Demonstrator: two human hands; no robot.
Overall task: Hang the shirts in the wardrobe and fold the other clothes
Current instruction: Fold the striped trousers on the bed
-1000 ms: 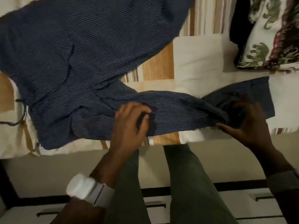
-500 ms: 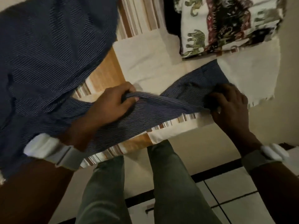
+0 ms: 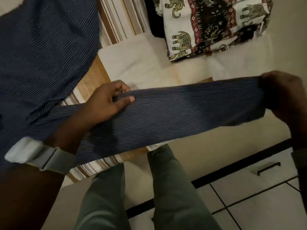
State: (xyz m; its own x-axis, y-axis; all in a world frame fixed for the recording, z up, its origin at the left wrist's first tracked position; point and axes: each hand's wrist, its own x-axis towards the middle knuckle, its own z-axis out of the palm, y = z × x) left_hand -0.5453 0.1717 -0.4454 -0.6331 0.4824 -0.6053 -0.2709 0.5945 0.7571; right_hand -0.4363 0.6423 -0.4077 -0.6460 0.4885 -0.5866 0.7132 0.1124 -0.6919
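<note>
No words, labels, brand marks or numbers can be read anywhere in view. The only printed figures are elephants and ornament on the patterned cloth [image 3: 211, 25] at one o'clock, which carry no lettering.

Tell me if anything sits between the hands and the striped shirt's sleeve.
Nothing does. The left hand pinches the navy striped shirt's sleeve near its middle, and the right hand grips its far end. The elephant-print cloth lies apart, farther back on the bed.
</note>
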